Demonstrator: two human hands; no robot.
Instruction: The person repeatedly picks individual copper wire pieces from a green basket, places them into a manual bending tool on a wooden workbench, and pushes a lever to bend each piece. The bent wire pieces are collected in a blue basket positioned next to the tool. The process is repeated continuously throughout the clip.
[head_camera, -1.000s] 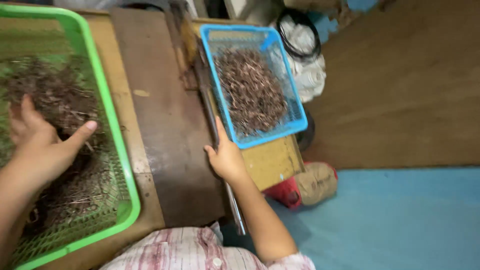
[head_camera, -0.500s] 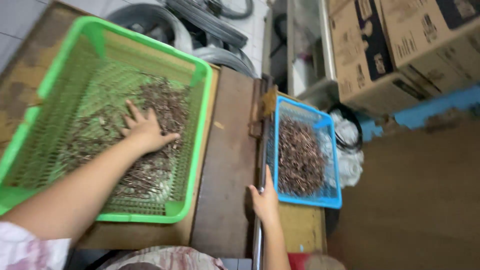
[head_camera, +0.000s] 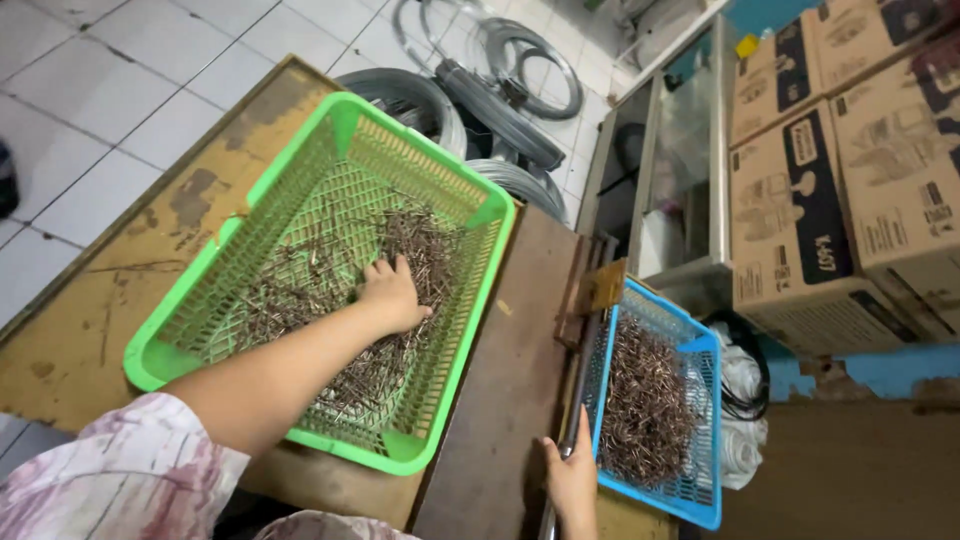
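Right of the green basket (head_camera: 300, 330), brown cardboard boxes (head_camera: 850, 190) with dark blue labels are stacked; left hand (head_camera: 392, 292) is spread on nails (head_camera: 420, 250), right hand (head_camera: 572, 480) laid flat beside the blue basket (head_camera: 700, 420).

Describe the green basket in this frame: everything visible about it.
The green basket is a large, rectangular tray of what looks like plastic, with lattice mesh walls and floor, a solid rim and solid corner pieces. It sits flat and upright on a worn wooden table, turned at an angle in the view. A loose layer of thin dark metal pieces covers much of its floor. The left hand reaches in, palm down on those pieces.
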